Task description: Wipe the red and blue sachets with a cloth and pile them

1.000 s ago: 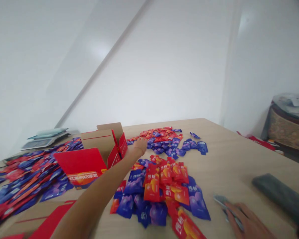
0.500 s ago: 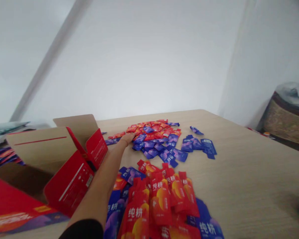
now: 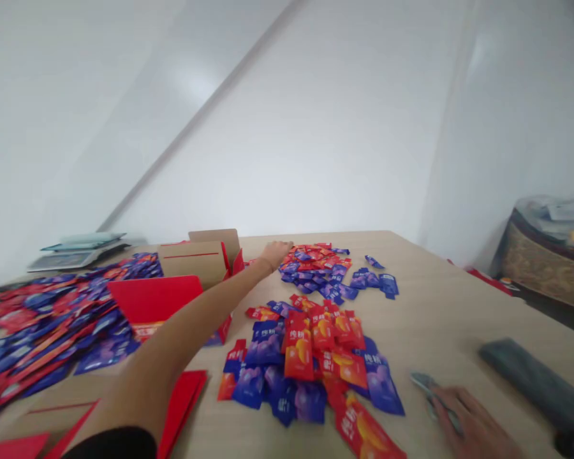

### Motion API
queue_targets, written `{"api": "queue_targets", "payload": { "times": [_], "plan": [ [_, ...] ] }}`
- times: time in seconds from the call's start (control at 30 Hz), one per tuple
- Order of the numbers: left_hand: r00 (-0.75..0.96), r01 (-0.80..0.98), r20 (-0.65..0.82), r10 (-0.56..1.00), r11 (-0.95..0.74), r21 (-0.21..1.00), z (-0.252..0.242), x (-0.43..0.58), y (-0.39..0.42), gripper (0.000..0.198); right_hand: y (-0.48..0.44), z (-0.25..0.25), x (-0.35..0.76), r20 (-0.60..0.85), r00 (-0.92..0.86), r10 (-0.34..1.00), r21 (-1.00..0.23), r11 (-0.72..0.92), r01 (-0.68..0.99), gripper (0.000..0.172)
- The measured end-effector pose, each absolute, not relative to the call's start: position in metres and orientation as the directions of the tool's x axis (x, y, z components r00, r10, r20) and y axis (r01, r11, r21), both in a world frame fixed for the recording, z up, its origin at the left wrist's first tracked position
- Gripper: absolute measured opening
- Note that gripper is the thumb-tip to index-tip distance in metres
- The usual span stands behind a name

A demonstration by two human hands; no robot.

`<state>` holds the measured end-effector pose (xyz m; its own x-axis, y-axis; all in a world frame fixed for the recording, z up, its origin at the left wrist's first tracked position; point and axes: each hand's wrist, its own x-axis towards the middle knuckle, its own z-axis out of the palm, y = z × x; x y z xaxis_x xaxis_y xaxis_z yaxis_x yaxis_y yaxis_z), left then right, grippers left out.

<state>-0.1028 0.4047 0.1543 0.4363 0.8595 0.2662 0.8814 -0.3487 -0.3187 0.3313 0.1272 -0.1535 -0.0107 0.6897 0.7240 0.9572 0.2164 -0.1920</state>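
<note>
Left hand (image 3: 276, 252) shifting to back-left edge of far sachet pile (image 3: 316, 259) on counter (image 3: 430, 306), fingers too distant for me to read; right hand (image 3: 473, 414) clasping grey tool (image 3: 423, 380). I'm judging step as reaching, next move calling for light touch among loose sachets.

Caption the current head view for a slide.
Left hand at the far sachet pile, right hand on a grey tool.

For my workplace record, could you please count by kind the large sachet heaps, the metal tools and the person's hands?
Sachet heaps: 3 (left heap, near heap, far heap)
Hands: 2 (left hand, right hand)
Metal tools: 1 (silvery tool, at the right hand)
Total: 6
</note>
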Motion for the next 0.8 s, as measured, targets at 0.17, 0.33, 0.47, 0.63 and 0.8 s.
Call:
{"api": "queue_targets", "payload": {
  "times": [0.17,0.33,0.47,0.63,0.8],
  "plan": [
    [0.794,0.606,0.26,0.55,-0.685,-0.403,0.149,-0.088,0.22,0.036,0.117,-0.125,0.307,0.639,0.03,0.769,-0.156,0.092,0.983,0.037],
    [0.929,0.309,0.334,0.159,-0.829,-0.465,0.075,-0.112,0.054,0.035,0.112,-0.109,0.302,0.559,0.029,0.828,-0.094,0.028,0.995,0.037],
    [0.916,0.365,0.312,0.251,-0.845,-0.391,0.003,-0.133,-0.011,0.037,0.112,-0.106,0.304,0.534,0.028,0.845,-0.09,0.024,0.996,0.034],
    [0.83,0.542,0.285,0.48,-0.815,-0.205,-0.05,-0.139,-0.035,0.041,0.112,-0.105,0.305,0.503,0.047,0.863,-0.095,0.002,0.995,0.033],
    [0.731,0.66,0.24,0.639,-0.752,-0.006,-0.042,-0.139,-0.052,0.054,0.111,-0.101,0.305,0.474,0.042,0.88,-0.059,-0.016,0.998,0.036]
  ]
}}
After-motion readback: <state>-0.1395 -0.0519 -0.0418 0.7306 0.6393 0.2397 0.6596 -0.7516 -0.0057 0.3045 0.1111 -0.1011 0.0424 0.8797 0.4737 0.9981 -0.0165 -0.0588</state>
